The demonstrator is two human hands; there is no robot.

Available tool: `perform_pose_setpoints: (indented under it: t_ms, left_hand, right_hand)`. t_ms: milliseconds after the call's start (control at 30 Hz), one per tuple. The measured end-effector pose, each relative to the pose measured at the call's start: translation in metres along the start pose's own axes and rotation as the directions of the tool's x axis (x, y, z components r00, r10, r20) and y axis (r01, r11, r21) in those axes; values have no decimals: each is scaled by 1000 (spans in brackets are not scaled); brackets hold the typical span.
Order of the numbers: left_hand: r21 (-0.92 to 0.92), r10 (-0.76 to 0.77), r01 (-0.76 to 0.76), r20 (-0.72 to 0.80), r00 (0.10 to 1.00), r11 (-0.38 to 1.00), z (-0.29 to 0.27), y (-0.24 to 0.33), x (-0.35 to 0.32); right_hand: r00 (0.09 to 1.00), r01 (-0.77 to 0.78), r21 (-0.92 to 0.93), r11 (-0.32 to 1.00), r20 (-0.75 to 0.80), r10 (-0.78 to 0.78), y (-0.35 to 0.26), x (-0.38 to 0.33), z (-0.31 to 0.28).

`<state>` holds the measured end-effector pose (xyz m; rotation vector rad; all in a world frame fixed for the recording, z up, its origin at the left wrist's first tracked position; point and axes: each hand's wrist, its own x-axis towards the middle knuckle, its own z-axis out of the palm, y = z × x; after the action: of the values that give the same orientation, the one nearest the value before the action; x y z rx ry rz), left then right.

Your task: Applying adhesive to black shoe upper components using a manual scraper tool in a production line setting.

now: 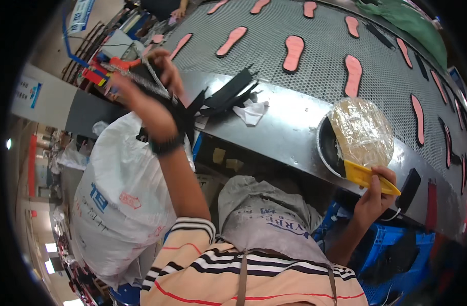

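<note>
- If tugged by yellow handle in closed fingers of right hand, liable to drag wrapped round container, at right of worktop, over near edge.
- With fingers of left hand at far left too blurred to judge opening or hold, possible snagging on black material.

**Blue and Red Print Near Both Hands**

Below the left hand, a bulging white sack bears bold blue letters, a red arrow-shaped outline with small characters inside, and more red print, faint in the creases. Between the hands and lower, a grey apron carries a line of blue capitals, partly folded. Left of the left hand, a blue-and-white label sits on a pale panel; farther up, a blue-and-white banner shows lettering too small to read.
</note>
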<state>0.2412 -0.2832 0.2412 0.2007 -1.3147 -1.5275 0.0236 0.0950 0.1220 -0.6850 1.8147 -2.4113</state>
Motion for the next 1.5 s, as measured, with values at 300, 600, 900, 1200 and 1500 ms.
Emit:
perform_pose_setpoints:
  t_ms: [300, 600, 900, 1200, 1500]
  left_hand:
    - [-367, -618, 800, 508, 600, 475, 24, -98, -223]
    - [-218, -792, 948, 522, 315, 234, -59, -100, -237]
    - [-78, -624, 637, 136, 769, 767, 10, -102, -131]
    - [-158, -688, 691, 81, 721, 706, 89, -145, -125]
    - [-45, -633, 633, -131, 763, 772, 111, -175, -151]
  right_hand:
    - [980, 124, -536, 835, 198, -19, 29, 22, 8]
    - [918, 338, -653, 678, 388, -84, 28, 20, 31]
    - [932, 267, -622, 736, 362, -32, 45, 19, 40]
    - [954, 225, -652, 724, 300, -26, 43, 18, 42]
    - [987, -68, -641, 764, 68, 145, 40, 17, 52]
